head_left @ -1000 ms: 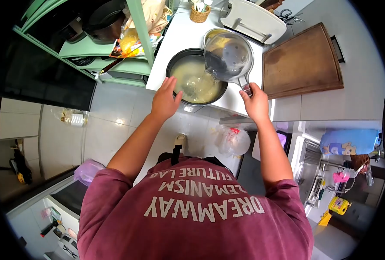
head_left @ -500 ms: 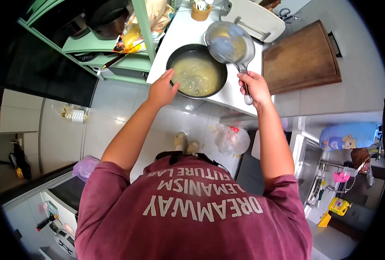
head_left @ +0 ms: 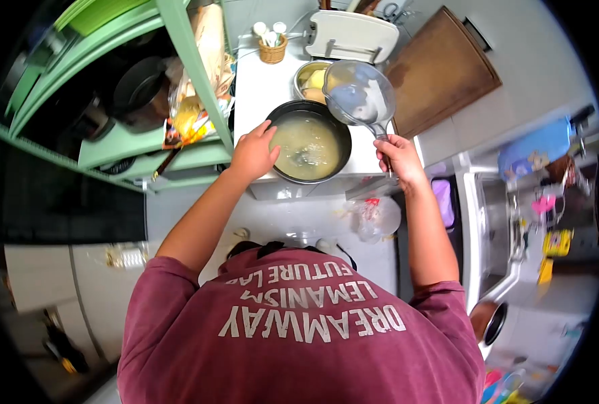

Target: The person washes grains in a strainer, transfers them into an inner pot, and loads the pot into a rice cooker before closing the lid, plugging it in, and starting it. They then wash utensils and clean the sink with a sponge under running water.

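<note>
Holding dipper (head_left: 359, 94), bowl (head_left: 299, 80) now showing

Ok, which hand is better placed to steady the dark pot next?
Probably the left hand: it looks empty and is at the rim of the dark pot; the right hand grips the clear scoop.

Gap btwn basket (head_left: 272, 51) & pan (head_left: 345, 143), bowl (head_left: 299, 77) + scoop (head_left: 360, 93) blocking pan's far R, shelf post (head_left: 195, 74) on L

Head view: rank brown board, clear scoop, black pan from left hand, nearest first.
1. Black pan: left hand is at its left rim.
2. Clear scoop: right of pan, held by right hand.
3. Brown board: farther right, past scoop.
</note>
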`<state>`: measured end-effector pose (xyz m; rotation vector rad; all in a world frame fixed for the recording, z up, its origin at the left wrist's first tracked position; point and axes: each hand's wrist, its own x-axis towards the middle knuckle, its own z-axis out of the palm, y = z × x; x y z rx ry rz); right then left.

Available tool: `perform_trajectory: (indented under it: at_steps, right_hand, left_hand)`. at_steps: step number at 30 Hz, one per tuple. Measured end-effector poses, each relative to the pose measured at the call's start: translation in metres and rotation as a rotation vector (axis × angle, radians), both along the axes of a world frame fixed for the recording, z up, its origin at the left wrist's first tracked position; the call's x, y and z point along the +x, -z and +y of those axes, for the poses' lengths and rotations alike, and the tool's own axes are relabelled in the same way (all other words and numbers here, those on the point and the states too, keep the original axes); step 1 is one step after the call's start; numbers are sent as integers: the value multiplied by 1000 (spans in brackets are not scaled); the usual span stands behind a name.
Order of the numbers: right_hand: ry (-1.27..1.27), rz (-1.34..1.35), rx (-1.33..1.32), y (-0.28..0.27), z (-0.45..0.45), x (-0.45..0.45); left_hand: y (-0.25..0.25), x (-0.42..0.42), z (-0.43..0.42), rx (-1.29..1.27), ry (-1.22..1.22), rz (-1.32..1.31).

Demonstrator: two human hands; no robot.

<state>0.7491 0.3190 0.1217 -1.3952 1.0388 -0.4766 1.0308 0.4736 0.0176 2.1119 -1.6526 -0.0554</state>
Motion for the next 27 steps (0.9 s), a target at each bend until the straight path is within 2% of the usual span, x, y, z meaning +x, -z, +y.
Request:
perform_trajectory:
  at_steps: [4,9,15,17,20,27]
  right_hand:
    - [190,-62,29,4,37,16]
    - [399,-29,-8,-11,76,38]
    - [544,10,-24,-23,100,53]
    - [567,105,-65,-24,104,56]
    - [618,131,-119,-7,111,57]
    - [654,337,-271,7,125,73]
  left_hand:
    - [-3,45,4,9,250,-26]
    - [6,74,13,149,453,-92]
    - [19,81,16,239,442,-105]
    - [21,81,15,259,435,-115]
    - [29,82,12,193,416,-146]
    - [17,81,7,290,479,-205]
